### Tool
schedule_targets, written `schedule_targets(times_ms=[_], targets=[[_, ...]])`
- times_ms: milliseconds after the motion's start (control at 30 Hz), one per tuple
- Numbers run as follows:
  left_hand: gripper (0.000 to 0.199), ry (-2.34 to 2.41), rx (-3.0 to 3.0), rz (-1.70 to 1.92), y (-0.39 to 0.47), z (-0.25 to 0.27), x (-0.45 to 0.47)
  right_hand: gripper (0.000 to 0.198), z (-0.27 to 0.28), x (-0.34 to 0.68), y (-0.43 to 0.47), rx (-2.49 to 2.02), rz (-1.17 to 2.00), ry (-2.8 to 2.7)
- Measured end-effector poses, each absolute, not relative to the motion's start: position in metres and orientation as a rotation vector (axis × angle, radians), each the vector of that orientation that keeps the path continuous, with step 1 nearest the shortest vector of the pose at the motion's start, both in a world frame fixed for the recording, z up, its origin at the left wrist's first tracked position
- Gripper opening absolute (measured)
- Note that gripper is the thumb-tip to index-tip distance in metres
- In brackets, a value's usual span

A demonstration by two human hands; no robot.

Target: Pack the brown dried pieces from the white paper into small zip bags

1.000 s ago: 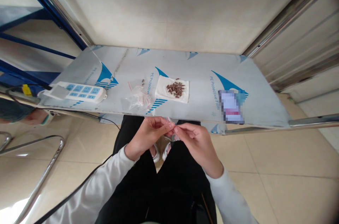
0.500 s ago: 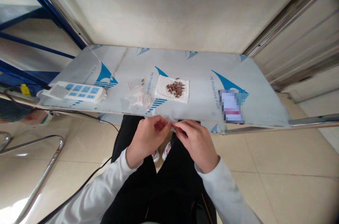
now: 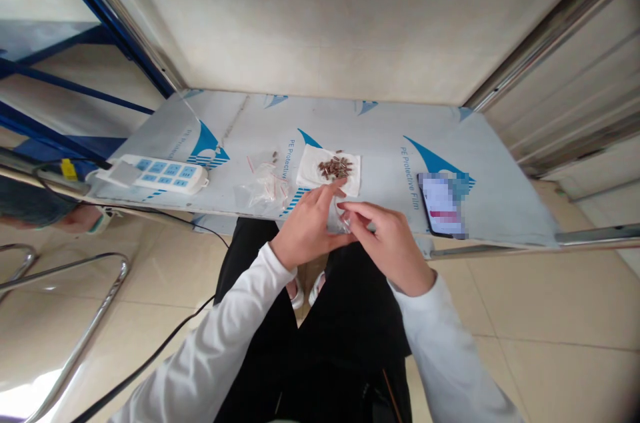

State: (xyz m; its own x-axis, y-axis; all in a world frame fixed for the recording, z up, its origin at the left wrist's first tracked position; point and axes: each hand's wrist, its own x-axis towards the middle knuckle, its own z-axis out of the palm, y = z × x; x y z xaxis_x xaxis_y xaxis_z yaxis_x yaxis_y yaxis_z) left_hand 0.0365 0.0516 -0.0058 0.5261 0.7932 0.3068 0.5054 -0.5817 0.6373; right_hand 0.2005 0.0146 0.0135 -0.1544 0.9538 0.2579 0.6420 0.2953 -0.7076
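My right hand (image 3: pixel 393 236) pinches a small clear plastic bag (image 3: pixel 344 217) in front of the table's near edge. My left hand (image 3: pixel 313 223) is spread around the bag's left side, its index finger stretched forward and its thumb low, close to the right fingers. Whether that thumb touches the bag I cannot tell. Beyond my fingertips, a heap of brown capsules (image 3: pixel 336 166) lies on a folded white tissue (image 3: pixel 309 169). Several more clear bags (image 3: pixel 267 186) with red stripes lie to the left, with a couple of loose capsules (image 3: pixel 275 156) behind them.
A white power strip (image 3: pixel 170 174) rests on the left of the film-covered table (image 3: pixel 380 136). At the right lies a phone (image 3: pixel 435 206) with its screen lit. A black cable (image 3: pixel 175 216) hangs over the front edge. Another person's hand (image 3: pixel 83 217) shows at far left.
Both hands have come off their shared pinch. The left has opened and reached forward towards the tissue, while the right keeps the bag. The view has shifted slightly.
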Motion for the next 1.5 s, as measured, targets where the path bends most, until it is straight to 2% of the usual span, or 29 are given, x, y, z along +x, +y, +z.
schedule_targets(times_ms=[233, 400, 633, 800, 867, 967, 1067, 1300, 1500], targets=[[0.054, 1.061, 2.275, 0.9, 0.07, 0.005, 0.048, 0.024, 0.021, 0.212, 0.027, -1.486, 0.441, -1.833], [0.053, 1.105, 2.494, 0.757, 0.07, 0.015, 0.049, 0.012, 0.023, 0.219, 0.037, -1.442, 0.561, -1.883], [0.063, 1.024, 2.426, 0.775, 0.068, 0.006, 0.053, 0.022, 0.024, 0.219, 0.043, -1.414, 0.588, -1.965], [0.037, 1.034, 2.42, 0.774, 0.097, -0.005, 0.051, 0.018, 0.01, 0.219, 0.04, -1.389, 0.49, -1.734], [0.037, 1.159, 2.546, 0.642, 0.122, -0.009, 0.053, 0.021, -0.003, 0.218, 0.032, -1.399, 0.472, -1.572], [0.037, 1.39, 2.835, 0.198, 0.164, -0.016, 0.062, 0.022, -0.025, 0.211, 0.013, -1.447, 0.543, -1.455], [0.03, 1.347, 2.936, -0.011, 0.196, -0.022, 0.073, 0.021, -0.043, 0.201, -0.009, -1.487, 0.659, -1.473], [0.021, 1.143, 3.111, -0.313, 0.217, -0.027, 0.09, 0.022, -0.055, 0.186, -0.036, -1.53, 0.755, -1.467], [0.021, 1.035, 3.192, -0.359, 0.219, -0.026, 0.098, 0.022, -0.058, 0.19, -0.035, -1.54, 0.766, -1.462]])
